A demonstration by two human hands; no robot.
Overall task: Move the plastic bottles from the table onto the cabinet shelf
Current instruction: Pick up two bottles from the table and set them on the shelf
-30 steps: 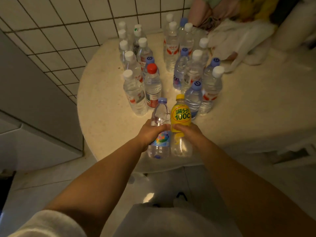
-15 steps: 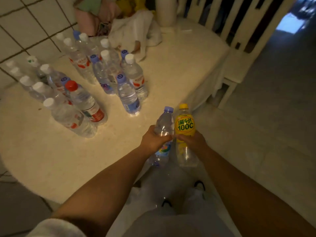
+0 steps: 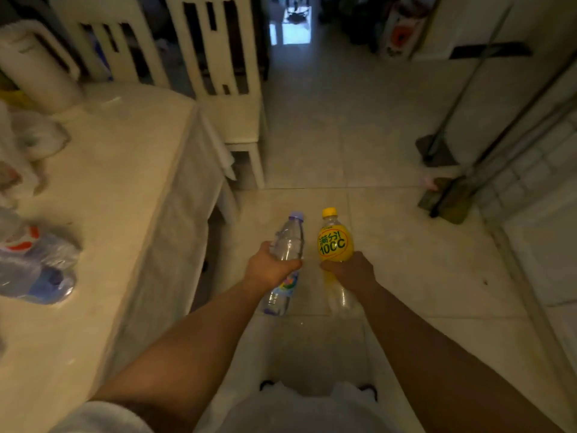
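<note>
1. Head view: the left hand (image 3: 271, 267) is wrapped round the middle of a clear water bottle (image 3: 285, 245) with a pale purple cap, thumb and fingers curled on its body; the bottle leans a little to the right, cap away from the person.
2. The right hand (image 3: 349, 270) grips a yellow-capped bottle (image 3: 334, 242) below its yellow label printed "100C"; the bottle's clear lower part shows under the hand.
3. Both bottles are held in the air over the tiled floor (image 3: 359, 142), just beside each other but apart, off the table.
4. The table (image 3: 131, 170), covered with a pale cloth, lies to the left; near its left edge stand more plastic bottles (image 3: 37, 267), blurred, one with a blue label and one with red markings.
5. A roll of white paper (image 3: 34, 70) and crumpled bags (image 3: 28, 142) sit further back on the table.
6. White slatted chairs (image 3: 215, 57) stand behind the table.
7. Long-handled mops (image 3: 449, 195) lean at the right wall.
8. No cabinet shelf can be made out here.
</note>
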